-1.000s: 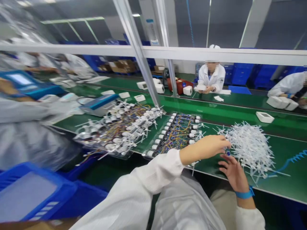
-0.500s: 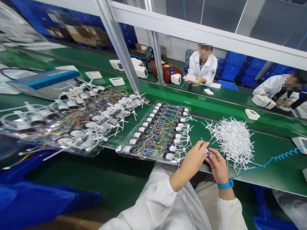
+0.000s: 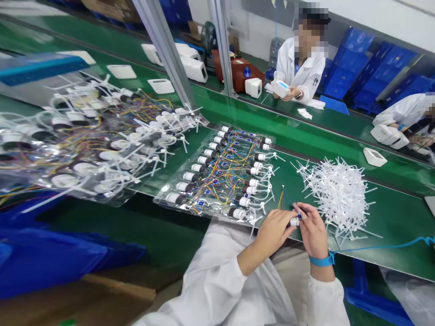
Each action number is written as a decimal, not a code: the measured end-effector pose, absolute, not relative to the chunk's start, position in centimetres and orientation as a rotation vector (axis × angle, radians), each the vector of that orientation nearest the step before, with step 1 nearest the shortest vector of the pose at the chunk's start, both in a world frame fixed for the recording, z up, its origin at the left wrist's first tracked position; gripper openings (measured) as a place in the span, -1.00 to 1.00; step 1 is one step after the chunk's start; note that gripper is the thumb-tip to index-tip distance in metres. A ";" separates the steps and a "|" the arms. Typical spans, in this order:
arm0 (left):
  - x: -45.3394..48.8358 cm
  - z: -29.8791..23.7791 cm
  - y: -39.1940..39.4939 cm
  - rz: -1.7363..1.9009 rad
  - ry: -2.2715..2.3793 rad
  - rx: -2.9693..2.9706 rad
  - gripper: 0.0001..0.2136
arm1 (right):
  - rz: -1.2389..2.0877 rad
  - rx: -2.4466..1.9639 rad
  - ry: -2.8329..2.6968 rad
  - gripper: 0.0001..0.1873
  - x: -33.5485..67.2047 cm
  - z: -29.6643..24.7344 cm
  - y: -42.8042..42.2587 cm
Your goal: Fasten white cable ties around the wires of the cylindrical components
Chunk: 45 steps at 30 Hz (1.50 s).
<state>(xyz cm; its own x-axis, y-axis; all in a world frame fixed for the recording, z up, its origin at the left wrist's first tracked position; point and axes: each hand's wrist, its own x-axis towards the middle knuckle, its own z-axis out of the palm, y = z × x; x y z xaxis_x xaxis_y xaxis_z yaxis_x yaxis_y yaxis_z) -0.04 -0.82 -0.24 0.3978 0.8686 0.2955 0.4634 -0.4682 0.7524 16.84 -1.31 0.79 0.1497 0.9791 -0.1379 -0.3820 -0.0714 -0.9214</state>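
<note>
Both hands meet over the front edge of the green table. My left hand (image 3: 274,230) is closed around a small white-and-black cylindrical part (image 3: 294,222), whose white end shows between the hands. My right hand (image 3: 313,230), with a blue strap on its wrist, pinches the same part near a small dark blue piece (image 3: 299,216). Thin coloured wires (image 3: 281,198) with a small connector stick up beyond my left fingers. Left of the hands, a clear plastic tray (image 3: 163,199) holds rows of similar cylinders joined to yellow, red and blue wires. The fingers cover much of the held part.
A pile of white cable ties (image 3: 340,194) lies right of my hands. More wired parts (image 3: 84,149) with looped ties are stacked at left. A metal post (image 3: 166,54) rises behind them. A blue coiled cord (image 3: 384,246) runs rightward from my wrist. Two co-workers sit across the table.
The camera view has shifted down and closer. In my hands the part has turned, so its white end and the wires now show. The co-worker opposite now holds up a white housing.
</note>
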 end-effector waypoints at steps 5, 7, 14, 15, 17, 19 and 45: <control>0.2 -0.2 -0.4 0.926 1.170 2.055 -0.67 | 1.321 -1.079 -0.807 -0.64 16.9 0.4 -1.5; 0.2 -0.1 -0.3 0.906 1.189 2.050 -0.68 | 1.305 -1.067 -0.842 -0.61 17.0 0.2 -1.8; 0.3 0.3 -0.3 0.867 1.232 2.134 -0.76 | 1.221 -1.025 -1.004 -0.55 16.9 -0.5 -2.3; 0.3 0.4 -0.3 0.870 1.232 2.148 -0.76 | 1.218 -1.017 -1.018 -0.55 16.9 -0.5 -2.2; 0.4 0.4 -0.3 0.882 1.244 2.158 -0.78 | 1.228 -1.003 -1.033 -0.52 17.0 -0.5 -2.2; 0.6 0.4 -0.2 0.896 1.272 2.151 -0.82 | 1.252 -1.004 -1.044 -0.47 17.1 -0.4 -2.1; 1.5 0.2 -0.1 0.916 1.350 2.150 -0.94 | 1.015 -1.313 -0.944 -0.25 15.4 -0.8 1.8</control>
